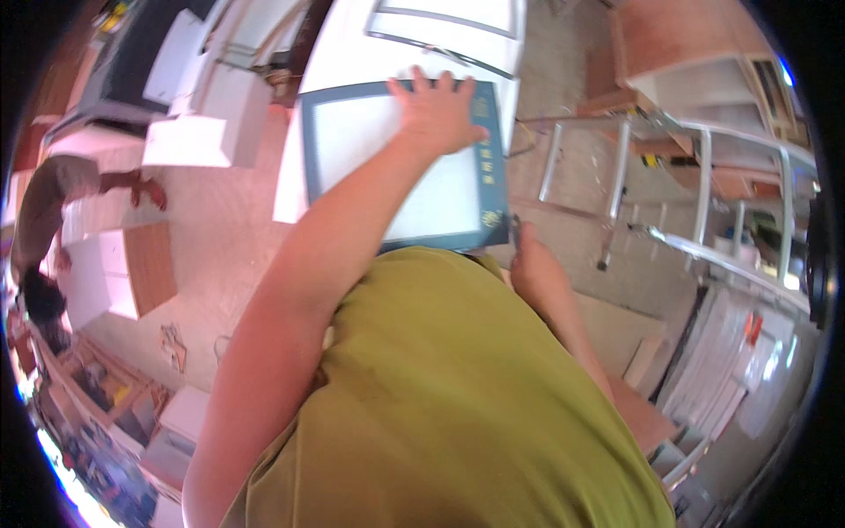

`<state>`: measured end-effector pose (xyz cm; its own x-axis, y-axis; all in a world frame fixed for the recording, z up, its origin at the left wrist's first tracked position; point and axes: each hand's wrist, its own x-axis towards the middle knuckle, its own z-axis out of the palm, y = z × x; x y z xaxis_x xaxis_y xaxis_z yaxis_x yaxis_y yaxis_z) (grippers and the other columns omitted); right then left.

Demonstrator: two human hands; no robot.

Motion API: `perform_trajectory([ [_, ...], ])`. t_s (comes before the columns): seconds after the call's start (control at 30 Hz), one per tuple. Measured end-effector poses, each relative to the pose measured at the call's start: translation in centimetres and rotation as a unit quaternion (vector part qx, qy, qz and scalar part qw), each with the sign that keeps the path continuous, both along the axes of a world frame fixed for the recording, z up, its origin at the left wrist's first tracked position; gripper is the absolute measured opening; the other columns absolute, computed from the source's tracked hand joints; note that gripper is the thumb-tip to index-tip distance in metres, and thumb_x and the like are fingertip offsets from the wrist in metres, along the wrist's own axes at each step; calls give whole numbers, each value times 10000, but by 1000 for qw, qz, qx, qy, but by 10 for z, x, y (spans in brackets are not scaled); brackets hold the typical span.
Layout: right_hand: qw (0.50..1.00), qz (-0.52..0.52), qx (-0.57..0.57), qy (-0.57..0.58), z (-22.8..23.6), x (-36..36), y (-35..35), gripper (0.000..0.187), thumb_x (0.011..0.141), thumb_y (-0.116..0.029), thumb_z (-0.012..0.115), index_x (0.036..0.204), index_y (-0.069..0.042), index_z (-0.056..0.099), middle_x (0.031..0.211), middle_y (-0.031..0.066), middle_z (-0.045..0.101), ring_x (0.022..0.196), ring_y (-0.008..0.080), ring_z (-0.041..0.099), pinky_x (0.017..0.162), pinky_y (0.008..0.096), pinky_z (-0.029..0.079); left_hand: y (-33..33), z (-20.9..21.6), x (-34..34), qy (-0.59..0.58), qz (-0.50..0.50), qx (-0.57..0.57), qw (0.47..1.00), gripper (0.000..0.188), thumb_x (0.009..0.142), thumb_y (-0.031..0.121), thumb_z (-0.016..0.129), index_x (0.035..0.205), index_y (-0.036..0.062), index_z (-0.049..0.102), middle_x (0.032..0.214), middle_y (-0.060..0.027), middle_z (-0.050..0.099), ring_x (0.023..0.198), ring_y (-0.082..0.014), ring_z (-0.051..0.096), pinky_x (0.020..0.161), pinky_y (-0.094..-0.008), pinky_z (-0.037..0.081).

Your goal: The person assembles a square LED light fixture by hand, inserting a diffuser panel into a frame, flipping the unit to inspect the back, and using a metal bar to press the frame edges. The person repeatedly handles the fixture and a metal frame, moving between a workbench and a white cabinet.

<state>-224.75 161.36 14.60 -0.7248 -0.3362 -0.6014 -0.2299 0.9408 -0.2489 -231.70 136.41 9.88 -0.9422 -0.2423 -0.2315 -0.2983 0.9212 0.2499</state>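
A flat rectangular panel [352,150] with a dark blue-grey border, a white middle and small yellowish marks along its right side lies on a white work surface [327,44]. My left hand [437,114] lies across its upper right part, open, with the fingers spread toward the far edge. Close beside the panel's near right corner is my right hand [537,264], its thumb pointing up and its fingers curled. A small dark bit shows at its thumb tip, but what it holds is hidden. Beyond the panel lies a thin dark frame [444,55] on the white surface.
An aluminium ladder [620,167] stands to the right, near wooden cabinets [695,53]. Wrapped flat panels [731,352] lean at the lower right. On the left, another person [57,202] bends by a white and wood box [132,268]. White boxes [202,132] stand left of the work surface.
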Motion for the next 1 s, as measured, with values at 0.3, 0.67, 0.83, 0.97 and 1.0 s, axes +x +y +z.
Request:
perform_trajectory([
  [0.3,1000,-24,-3,-20,3,-10,-10,311,935,-68,475,1233,19,450,983,366,650,963,530,638,816,552,499,-5,5,-1,-3,5,42,999,918,852,613,691,1589,193,339,1596,-155,352,1499,-526,190,1125,-795,142],
  [0.67,987,-74,-45,-134,5,-26,-1,220,981,-120,477,1148,9,412,938,359,652,914,535,643,807,594,489,-2,-4,-6,10,20,-1,1000,879,852,591,702,1578,241,352,1600,-132,365,1497,-502,212,1129,-792,150],
  [0.83,993,-12,-69,-94,-22,-27,24,191,994,-99,450,1146,-3,384,739,163,585,540,259,606,528,414,503,1,0,-7,-7,15,-8,1000,870,869,585,692,1592,265,331,1620,-118,342,1503,-490,205,1139,-785,147],
  [0.97,992,-15,-75,-98,-19,-28,21,197,986,-111,478,1124,-3,388,867,297,619,789,454,611,713,536,481,0,0,-7,-15,16,-9,1000,871,872,591,685,1596,268,323,1632,-115,325,1509,-485,197,1141,-781,153],
  [1.0,992,-21,-72,-103,-16,-28,19,211,982,-119,495,1121,2,393,932,364,637,917,552,617,807,596,473,-1,0,-7,-15,16,-9,1000,871,873,593,683,1596,268,322,1634,-115,322,1510,-485,196,1142,-780,154],
])
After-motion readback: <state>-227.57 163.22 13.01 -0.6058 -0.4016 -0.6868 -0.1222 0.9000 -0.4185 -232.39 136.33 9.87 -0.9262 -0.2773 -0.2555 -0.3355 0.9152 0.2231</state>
